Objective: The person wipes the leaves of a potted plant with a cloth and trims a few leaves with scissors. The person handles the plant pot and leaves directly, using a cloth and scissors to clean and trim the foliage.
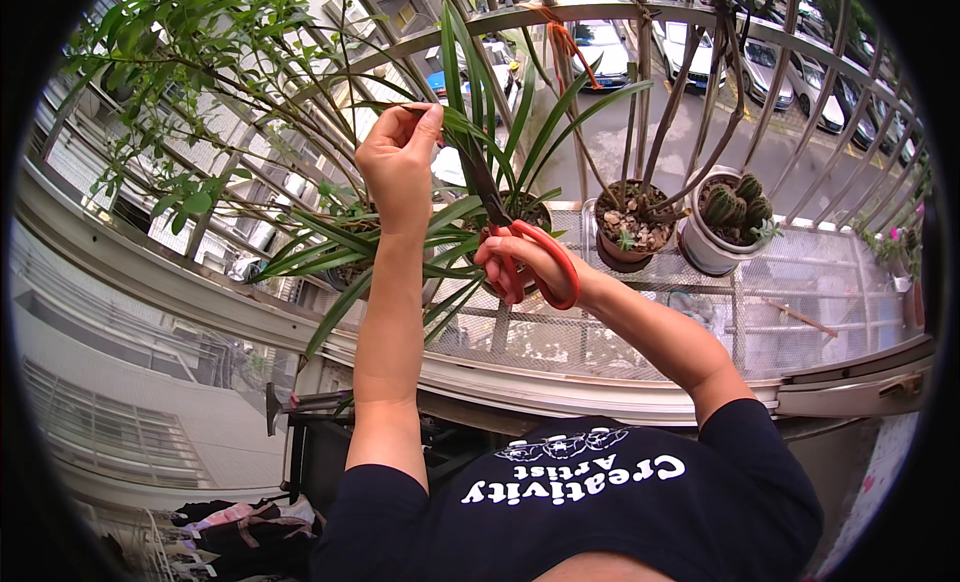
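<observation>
My left hand (401,158) pinches a long strap-like leaf near its brownish tip between thumb and fingers. In my right hand (525,263) is a pair of scissors (564,271) with red looped handles; the dark blades point up and away, among the leaves of a potted strap-leaved plant (551,124). Whether the blades touch a leaf, or how far apart they are, I cannot tell. The plant's pot (536,211) is partly behind my right hand and the scissors. More long green leaves spread beneath my left forearm.
A metal railing (600,12) curves beyond the plants, with orange string tied on it. On the mesh shelf (802,267) stand a brown pot (630,259) with woody stems and a white pot of cacti (709,256). A leafy shrub (180,64) fills the left. The window frame's track (465,372) crosses before me.
</observation>
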{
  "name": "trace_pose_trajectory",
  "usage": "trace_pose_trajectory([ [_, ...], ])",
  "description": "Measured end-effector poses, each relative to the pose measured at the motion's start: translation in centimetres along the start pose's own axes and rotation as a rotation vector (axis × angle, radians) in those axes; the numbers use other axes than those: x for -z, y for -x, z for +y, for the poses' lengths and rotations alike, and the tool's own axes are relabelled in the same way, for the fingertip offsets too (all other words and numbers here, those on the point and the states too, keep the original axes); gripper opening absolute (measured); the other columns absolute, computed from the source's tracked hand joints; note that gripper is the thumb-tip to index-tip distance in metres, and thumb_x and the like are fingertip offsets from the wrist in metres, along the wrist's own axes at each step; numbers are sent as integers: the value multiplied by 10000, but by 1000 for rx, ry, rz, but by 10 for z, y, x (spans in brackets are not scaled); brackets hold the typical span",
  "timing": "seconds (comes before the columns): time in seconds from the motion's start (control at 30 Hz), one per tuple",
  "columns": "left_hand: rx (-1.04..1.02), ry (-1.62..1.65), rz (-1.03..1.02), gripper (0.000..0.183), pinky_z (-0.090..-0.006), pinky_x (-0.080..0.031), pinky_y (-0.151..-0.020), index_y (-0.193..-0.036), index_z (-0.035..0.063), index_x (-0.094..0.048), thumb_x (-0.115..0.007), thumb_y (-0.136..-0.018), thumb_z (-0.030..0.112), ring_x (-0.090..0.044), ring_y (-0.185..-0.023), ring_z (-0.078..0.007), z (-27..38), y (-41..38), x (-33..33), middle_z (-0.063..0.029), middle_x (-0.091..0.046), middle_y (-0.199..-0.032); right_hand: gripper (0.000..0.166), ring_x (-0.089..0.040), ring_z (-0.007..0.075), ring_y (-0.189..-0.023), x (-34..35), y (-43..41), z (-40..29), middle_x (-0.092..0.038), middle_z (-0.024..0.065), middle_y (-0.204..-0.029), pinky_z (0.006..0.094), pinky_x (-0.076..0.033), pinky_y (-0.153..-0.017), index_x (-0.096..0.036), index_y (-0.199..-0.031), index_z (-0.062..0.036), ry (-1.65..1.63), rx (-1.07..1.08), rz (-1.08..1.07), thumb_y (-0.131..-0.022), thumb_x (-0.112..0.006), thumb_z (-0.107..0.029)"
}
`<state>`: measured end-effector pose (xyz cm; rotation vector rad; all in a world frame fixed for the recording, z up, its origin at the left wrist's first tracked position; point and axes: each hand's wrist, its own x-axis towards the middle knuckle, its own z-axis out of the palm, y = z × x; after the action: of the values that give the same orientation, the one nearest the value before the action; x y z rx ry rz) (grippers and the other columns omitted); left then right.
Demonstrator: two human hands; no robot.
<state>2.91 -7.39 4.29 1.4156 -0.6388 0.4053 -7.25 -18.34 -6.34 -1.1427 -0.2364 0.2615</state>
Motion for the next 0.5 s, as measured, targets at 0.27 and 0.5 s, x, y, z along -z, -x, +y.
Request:
trace_pose_trajectory([
  [0.27,-7,73,10,61,-204,-452,-616,-813,-29,-620,-650,-762,-12,-554,-643,-96,2,12,4,-43,-608,-718,337,-406,94,-311,-12,-16,-13,-407,-13,-471,220,-318,-285,-458,-676,-59,5,47,118,-863,-488,-339],
  [0.5,59,150,57,71,-191,-409,-533,-850,-23,-607,-624,-788,8,-523,-566,-95,-8,5,19,-59,-613,-720,345,-425,103,-315,-8,-5,-14,-425,-3,-469,220,-327,-291,-471,-671,-49,1,57,135,-862,-490,-335],
])
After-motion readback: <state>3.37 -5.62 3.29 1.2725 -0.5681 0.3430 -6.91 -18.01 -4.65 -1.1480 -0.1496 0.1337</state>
